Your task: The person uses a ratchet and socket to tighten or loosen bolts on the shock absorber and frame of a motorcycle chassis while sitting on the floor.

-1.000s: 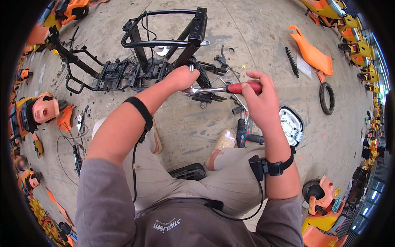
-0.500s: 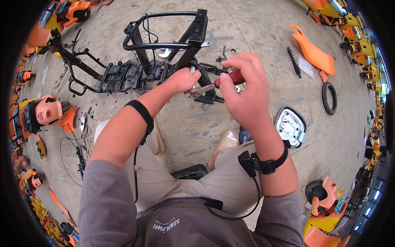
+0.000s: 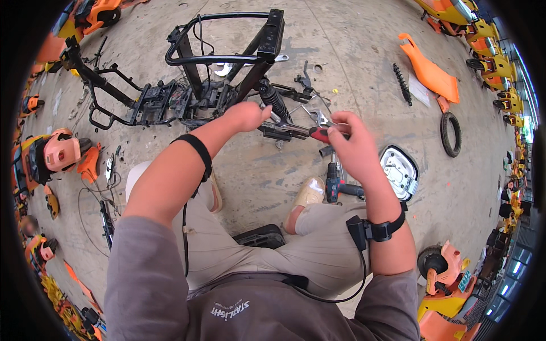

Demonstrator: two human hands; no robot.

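A black two-wheeler frame (image 3: 250,79) lies ahead of me on the concrete, with a coil-spring shock absorber (image 3: 274,101) at its near right end. My left hand (image 3: 248,117) is closed by the shock's lower end; its fingers hide what they grip. In my right hand (image 3: 354,146), I hold a ratchet wrench (image 3: 320,134) by its red and black handle. The metal shaft of the wrench points left across the lower end of the shock, towards my left hand. An adjustable wrench (image 3: 318,116) lies just beyond my right hand.
A cordless drill (image 3: 334,183) stands by my right shoe. To the right are a white-lined black cover (image 3: 400,172), a loose shock absorber (image 3: 402,85), an orange panel (image 3: 429,71) and a tyre (image 3: 451,134). A large open-end wrench (image 3: 224,69) lies behind the frame. Orange scooters line both sides.
My right hand has moved down and slightly right, closing further on the handle. The wrench now points more nearly level. The drill has come into fuller view, and my left hand has shifted slightly.
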